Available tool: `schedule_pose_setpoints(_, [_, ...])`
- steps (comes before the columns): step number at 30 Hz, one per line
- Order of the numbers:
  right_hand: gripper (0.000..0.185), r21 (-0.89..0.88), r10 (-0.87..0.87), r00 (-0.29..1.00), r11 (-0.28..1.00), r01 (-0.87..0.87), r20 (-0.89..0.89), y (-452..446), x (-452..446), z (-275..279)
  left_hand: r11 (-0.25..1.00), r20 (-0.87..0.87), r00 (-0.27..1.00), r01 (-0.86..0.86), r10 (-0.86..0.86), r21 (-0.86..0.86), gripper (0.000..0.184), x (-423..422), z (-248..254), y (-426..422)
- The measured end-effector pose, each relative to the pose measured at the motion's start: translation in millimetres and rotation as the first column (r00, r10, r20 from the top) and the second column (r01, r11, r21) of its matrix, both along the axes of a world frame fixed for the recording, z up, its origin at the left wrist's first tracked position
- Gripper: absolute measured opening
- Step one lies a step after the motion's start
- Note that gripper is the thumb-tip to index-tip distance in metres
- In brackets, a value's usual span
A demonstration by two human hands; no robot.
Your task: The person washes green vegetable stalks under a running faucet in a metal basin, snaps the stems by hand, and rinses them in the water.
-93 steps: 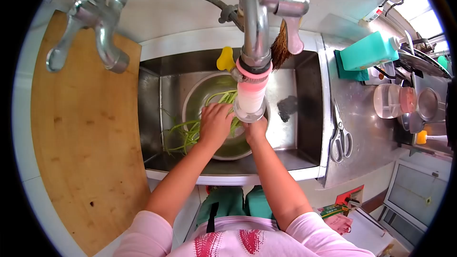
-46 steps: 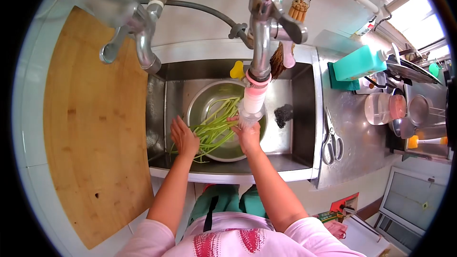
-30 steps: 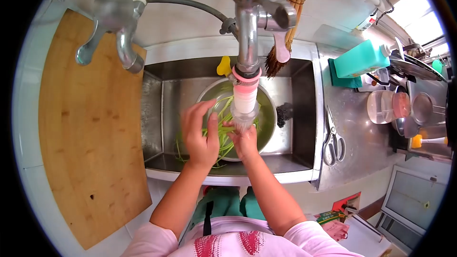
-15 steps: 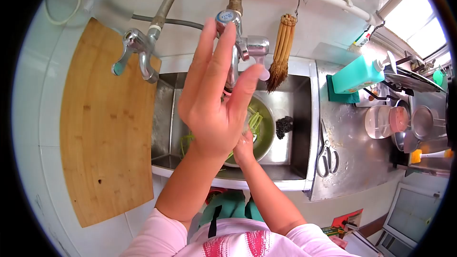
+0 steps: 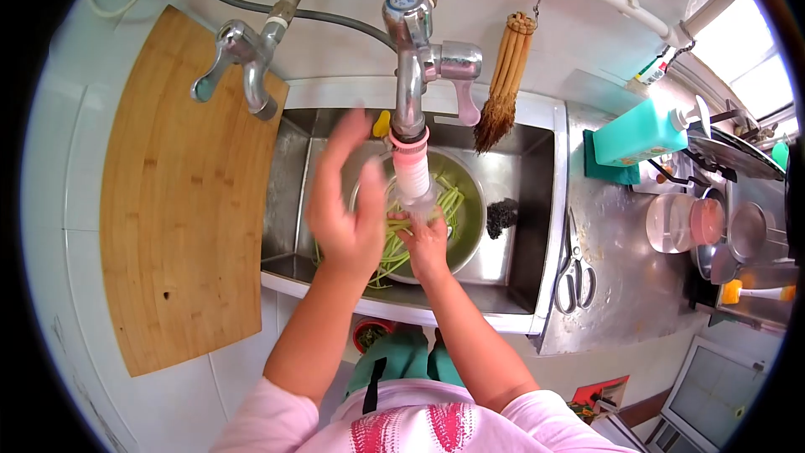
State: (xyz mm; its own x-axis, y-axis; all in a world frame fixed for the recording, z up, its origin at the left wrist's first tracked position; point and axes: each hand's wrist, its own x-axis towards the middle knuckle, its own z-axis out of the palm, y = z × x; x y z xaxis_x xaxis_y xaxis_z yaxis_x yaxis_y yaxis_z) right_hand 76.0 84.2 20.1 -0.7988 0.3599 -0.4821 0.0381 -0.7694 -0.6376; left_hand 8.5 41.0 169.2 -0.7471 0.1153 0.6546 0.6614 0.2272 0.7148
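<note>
White tiles and a pale wall surround a metal sink (image 5: 524, 184), which serves as the clock's centre for these directions. At nine o'clock lies a wooden board (image 5: 184, 201). Between ten and eleven, a bare metal tap (image 5: 252, 75) hangs from its pipe; near twelve, another tap (image 5: 409, 84) carries a ribbed pink-and-white nozzle (image 5: 412, 169) with a clear tip. A bundled-stick brush (image 5: 505, 80) dangles from a hook at one o'clock.

Inside the sink, a round metal basin (image 5: 475, 205) holds long green stalks (image 5: 451, 204), some spilling over its rim toward seven o'clock. The right hand (image 5: 428, 245) is just below the nozzle, its fingers closed around some stalks. The left hand (image 5: 345, 211) is raised above the sink toward nine o'clock, blurred, released and holding nothing, with fingers spread. A dark scrubber (image 5: 502, 218) lies at three o'clock, beside the basin.

On the metal surface (image 5: 616, 289), grey-handled scissors (image 5: 575, 277) lie at four o'clock. Farther off are a teal bottle (image 5: 639, 136) at two and a clear container with a pink end (image 5: 671, 223) at three.
</note>
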Motion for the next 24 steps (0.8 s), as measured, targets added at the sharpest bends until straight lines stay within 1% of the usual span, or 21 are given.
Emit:
schedule_pose_setpoints(1, [0.013, -0.015, -0.023, 0.999, 1.000, 0.023, 0.033, -1, -1, -2, 0.980, 0.122, 0.992, -0.009, 0.034, -0.201, 0.028, 10, -25, -22])
schedule_pose_setpoints(2, [0.013, -0.021, -0.028, 0.998, 0.999, 0.029, 0.049, 0, 1, -3, 0.919, 0.248, 0.965, 0.016, 0.090, -0.394, 0.026, 19, -48, -38])
schedule_pose_setpoints(3, [0.013, 0.040, -0.016, 0.996, 0.999, 0.012, 0.091, 2, 2, -5, 0.813, 0.325, 0.945, 0.152, 0.048, -0.563, 0.026, 21, -68, -43])
schedule_pose_setpoints(4, [0.013, 0.103, -0.002, 0.992, 0.995, -0.011, 0.124, 3, -1, -10, 0.664, 0.399, 0.917, 0.284, 0.023, -0.691, 0.026, 22, -85, -48])
schedule_pose_setpoints(5, [0.013, 0.102, 0.004, 0.991, 0.995, -0.017, 0.131, 3, -4, -16, 0.665, 0.405, 0.914, 0.285, 0.029, -0.690, 0.026, 22, -100, -49])
schedule_pose_setpoints(7, [0.016, 0.115, -0.013, 0.989, 0.993, -0.004, 0.145, 4, -6, -29, 0.647, 0.652, 0.758, 0.512, -0.031, -0.565, 0.025, 26, -122, -43])
schedule_pose_setpoints(8, [0.016, 0.123, -0.017, 0.987, 0.992, -0.003, 0.161, 3, -6, -39, 0.650, 0.664, 0.747, 0.523, -0.038, -0.551, 0.025, 27, -130, -40])
schedule_pose_setpoints(9, [0.018, 0.351, -0.087, 0.982, 0.936, 0.023, 0.168, 0, -10, -43, 0.645, 0.659, 0.751, 0.489, 0.030, -0.587, 0.024, 27, -134, -36])
schedule_pose_setpoints(10, [0.020, 0.556, -0.154, 0.976, 0.830, 0.041, 0.157, -5, -12, -45, 0.631, 0.649, 0.754, 0.456, 0.101, -0.627, 0.023, 27, -137, -35])
schedule_pose_setpoints(11, [0.021, 0.706, -0.225, 0.972, 0.699, 0.117, 0.061, -13, -7, -44, 0.666, 0.646, 0.757, 0.430, 0.102, -0.610, 0.024, 30, -146, -37])
schedule_pose_setpoints(12, [0.021, 0.711, -0.233, 0.970, 0.694, 0.115, 0.071, -11, -6, -41, 0.666, 0.655, 0.750, 0.443, 0.092, -0.601, 0.024, 32, -154, -37])
schedule_pose_setpoints(14, [0.020, 0.851, -0.228, 0.974, 0.514, 0.105, 0.017, -7, -4, -40, 0.709, 0.679, 0.725, 0.418, 0.117, -0.568, 0.025, 38, -164, -37])
schedule_pose_setpoints(15, [0.019, 0.846, -0.156, 0.985, 0.533, 0.025, 0.069, -2, -2, -49, 0.753, 0.683, 0.727, 0.407, 0.077, -0.518, 0.025, 42, -166, -37])
schedule_pose_setpoints(16, [0.019, 0.845, -0.161, 0.984, 0.534, 0.025, 0.073, 2, -2, -61, 0.750, 0.686, 0.724, 0.413, 0.073, -0.517, 0.025, 46, -165, -39])
schedule_pose_setpoints(18, [0.021, 0.561, -0.036, 0.969, 0.821, -0.111, 0.245, 11, -4, -72, 0.777, 0.772, 0.634, 0.463, 0.044, -0.425, 0.024, 51, -159, -41])
schedule_pose_setpoints(19, [0.022, 0.494, -0.074, 0.966, 0.867, -0.062, 0.250, 10, -5, -70, 0.798, 0.767, 0.642, 0.467, -0.010, -0.381, 0.023, 50, -155, -42])
schedule_pose_setpoints(20, [0.023, 0.426, -0.116, 0.960, 0.905, -0.004, 0.256, 9, -6, -67, 0.797, 0.766, 0.642, 0.471, -0.016, -0.378, 0.023, 50, -155, -43])
schedule_pose_setpoints(21, [0.023, 0.743, -0.213, 0.964, 0.669, 0.025, 0.160, 5, -5, -58, 0.822, 0.761, 0.648, 0.427, 0.013, -0.378, 0.024, 49, -158, -43])
schedule_pose_setpoints(22, [0.022, 0.943, -0.267, 0.963, 0.327, 0.058, 0.034, -1, -4, -47, 0.844, 0.755, 0.655, 0.382, 0.040, -0.376, 0.026, 48, -160, -43])
schedule_pose_setpoints(23, [0.023, 0.937, -0.256, 0.965, 0.348, 0.040, 0.054, -4, -3, -38, 0.843, 0.754, 0.656, 0.388, 0.032, -0.373, 0.026, 46, -162, -44])
schedule_pose_setpoints(24, [0.023, 0.930, -0.245, 0.967, 0.368, 0.022, 0.074, -7, -1, -30, 0.802, 0.749, 0.660, 0.418, 0.054, -0.426, 0.027, 42, -163, -45])
